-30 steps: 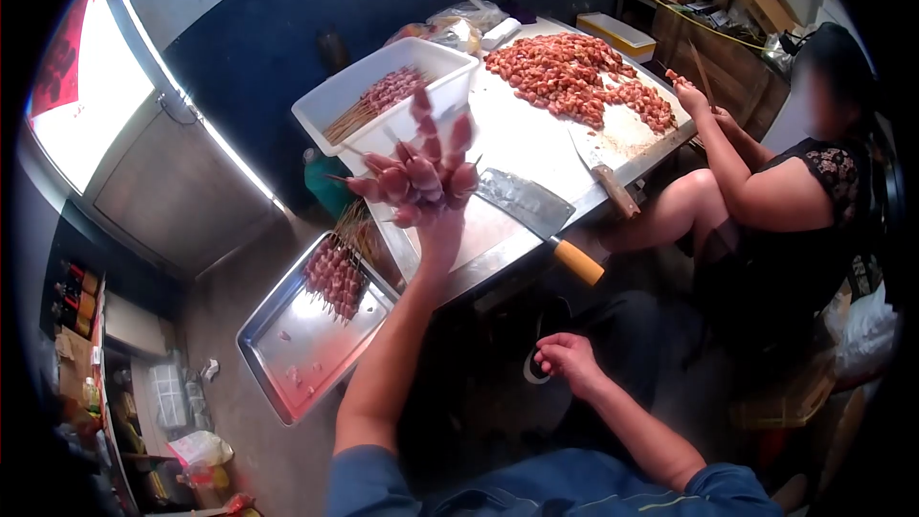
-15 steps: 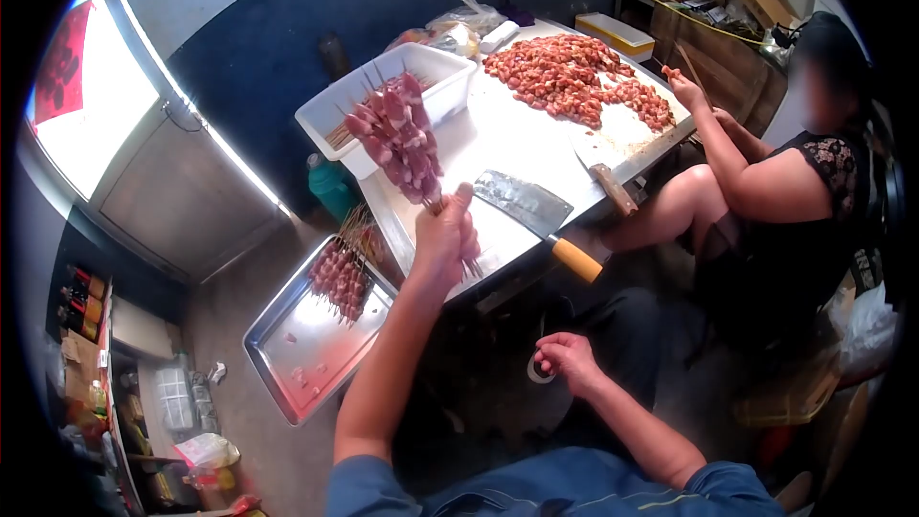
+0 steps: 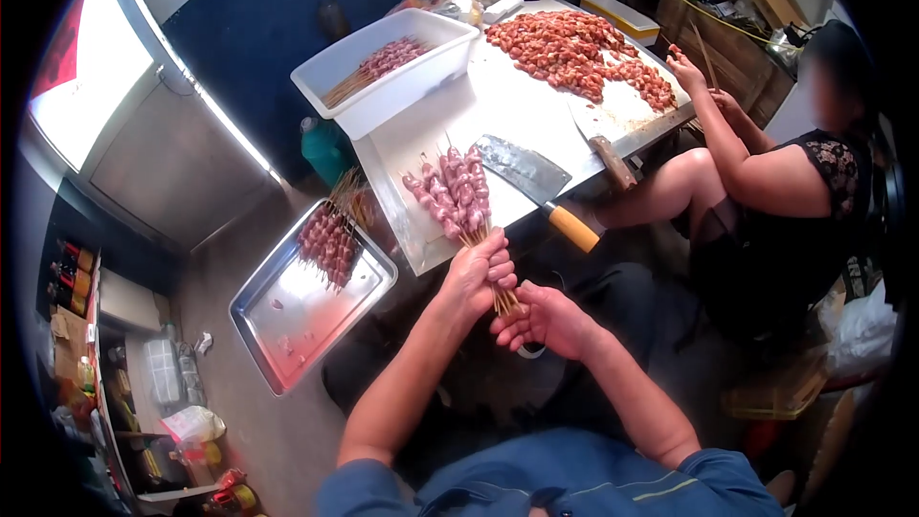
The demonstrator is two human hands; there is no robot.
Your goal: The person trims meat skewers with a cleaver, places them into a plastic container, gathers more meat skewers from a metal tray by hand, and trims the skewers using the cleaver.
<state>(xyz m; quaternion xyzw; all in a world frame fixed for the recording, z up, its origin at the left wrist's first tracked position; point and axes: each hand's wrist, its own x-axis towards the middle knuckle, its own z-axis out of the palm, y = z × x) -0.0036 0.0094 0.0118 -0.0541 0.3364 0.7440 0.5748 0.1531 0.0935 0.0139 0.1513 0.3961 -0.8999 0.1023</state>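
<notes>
Gripping: left hand (image 3: 474,276), fanned pink-meat wooden skewers (image 3: 459,203)
Axis: meat forward, butts (image 3: 504,301) bodyward
Right hand (image 3: 553,318): at butts, hold unclear

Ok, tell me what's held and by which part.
The left hand holds skewers by their sticks, below the meat; the right hand is at the stick ends, grip unclear.

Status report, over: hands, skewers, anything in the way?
Left hand gripping meat skewers. Right hand at bare stick ends. Cleaver close beside skewers, handle overhanging table edge.
</notes>
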